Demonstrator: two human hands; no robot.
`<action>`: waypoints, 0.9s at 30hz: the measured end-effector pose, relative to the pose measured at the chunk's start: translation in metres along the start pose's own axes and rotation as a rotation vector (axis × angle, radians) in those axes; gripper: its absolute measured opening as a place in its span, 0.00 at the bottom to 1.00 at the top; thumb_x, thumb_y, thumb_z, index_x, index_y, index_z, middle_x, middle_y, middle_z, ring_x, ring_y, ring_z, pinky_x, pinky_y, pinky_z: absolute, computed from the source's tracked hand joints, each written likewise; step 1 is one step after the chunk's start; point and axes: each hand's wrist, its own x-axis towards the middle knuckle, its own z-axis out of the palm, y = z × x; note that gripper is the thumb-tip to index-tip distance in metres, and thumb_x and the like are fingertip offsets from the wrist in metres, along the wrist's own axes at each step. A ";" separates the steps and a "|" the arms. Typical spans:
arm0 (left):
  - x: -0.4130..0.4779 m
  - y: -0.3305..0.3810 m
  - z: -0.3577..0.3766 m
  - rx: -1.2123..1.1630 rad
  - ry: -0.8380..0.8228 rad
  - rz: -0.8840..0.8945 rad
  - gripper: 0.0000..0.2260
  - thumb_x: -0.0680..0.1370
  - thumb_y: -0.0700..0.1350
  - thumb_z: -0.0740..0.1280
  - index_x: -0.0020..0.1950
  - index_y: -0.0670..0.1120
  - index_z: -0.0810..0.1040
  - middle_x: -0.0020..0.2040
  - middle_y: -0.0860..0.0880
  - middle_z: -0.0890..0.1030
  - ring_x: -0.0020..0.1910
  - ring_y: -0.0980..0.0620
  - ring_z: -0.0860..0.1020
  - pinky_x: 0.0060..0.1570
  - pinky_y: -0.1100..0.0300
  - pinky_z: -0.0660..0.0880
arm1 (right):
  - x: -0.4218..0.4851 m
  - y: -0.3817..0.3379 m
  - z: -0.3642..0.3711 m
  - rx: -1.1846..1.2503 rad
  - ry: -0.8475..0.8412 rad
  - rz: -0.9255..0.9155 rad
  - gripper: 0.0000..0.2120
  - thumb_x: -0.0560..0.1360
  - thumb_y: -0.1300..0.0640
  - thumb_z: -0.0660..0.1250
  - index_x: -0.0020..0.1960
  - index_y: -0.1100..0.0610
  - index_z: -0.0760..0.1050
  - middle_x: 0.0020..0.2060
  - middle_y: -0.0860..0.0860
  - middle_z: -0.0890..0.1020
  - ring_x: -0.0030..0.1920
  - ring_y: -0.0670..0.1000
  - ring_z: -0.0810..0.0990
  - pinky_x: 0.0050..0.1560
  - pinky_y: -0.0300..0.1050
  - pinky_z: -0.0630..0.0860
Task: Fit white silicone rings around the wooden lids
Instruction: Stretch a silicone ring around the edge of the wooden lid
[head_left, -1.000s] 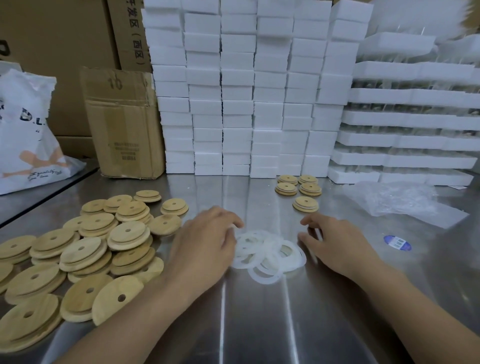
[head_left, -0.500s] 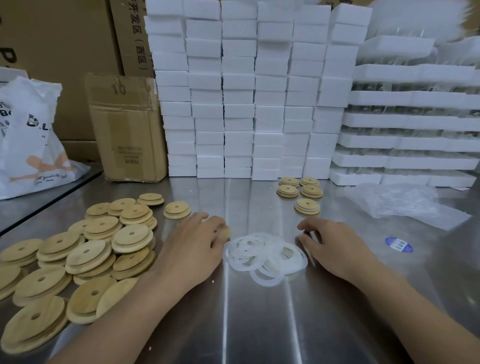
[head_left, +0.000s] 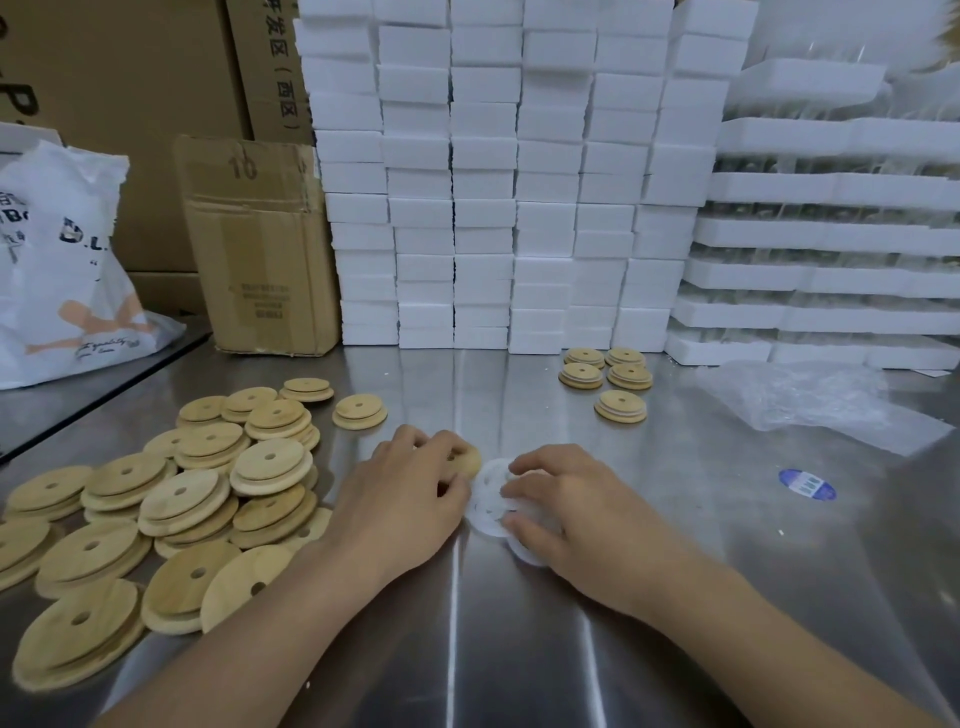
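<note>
lid in left grip; rings in right grip

1. A bench of shiny steel filled the foreground and gave soft reflections.
2. Behind it, white foam blocks stood in tall, neat columns, like a wall.
3. At the right, long white foam trays were stacked in layers.
4. At the left, big brown cardboard boxes rose behind a smaller worn carton marked "10".
5. A white printed bag sat at the far left.
6. A crumpled clear plastic sheet and a blue sticker lay on the right part of the bench.
</note>
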 end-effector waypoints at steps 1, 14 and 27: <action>0.001 0.001 0.000 -0.044 0.000 -0.017 0.14 0.82 0.60 0.63 0.68 0.66 0.73 0.62 0.59 0.72 0.61 0.52 0.76 0.54 0.52 0.76 | 0.000 0.001 0.000 0.007 0.011 0.003 0.18 0.81 0.43 0.66 0.68 0.47 0.81 0.70 0.41 0.74 0.71 0.43 0.67 0.72 0.39 0.64; 0.010 0.015 0.010 -0.930 0.347 -0.171 0.23 0.73 0.34 0.79 0.59 0.57 0.83 0.49 0.55 0.84 0.50 0.58 0.84 0.44 0.69 0.79 | 0.003 0.006 -0.013 0.178 0.385 0.083 0.08 0.84 0.51 0.65 0.54 0.48 0.83 0.50 0.41 0.81 0.55 0.45 0.77 0.58 0.43 0.73; 0.000 0.032 0.004 -0.823 0.538 0.018 0.20 0.75 0.36 0.79 0.44 0.64 0.85 0.56 0.56 0.72 0.55 0.63 0.74 0.57 0.65 0.72 | 0.000 -0.004 -0.026 0.228 0.615 0.074 0.05 0.83 0.55 0.67 0.51 0.49 0.81 0.43 0.40 0.79 0.47 0.41 0.77 0.45 0.31 0.69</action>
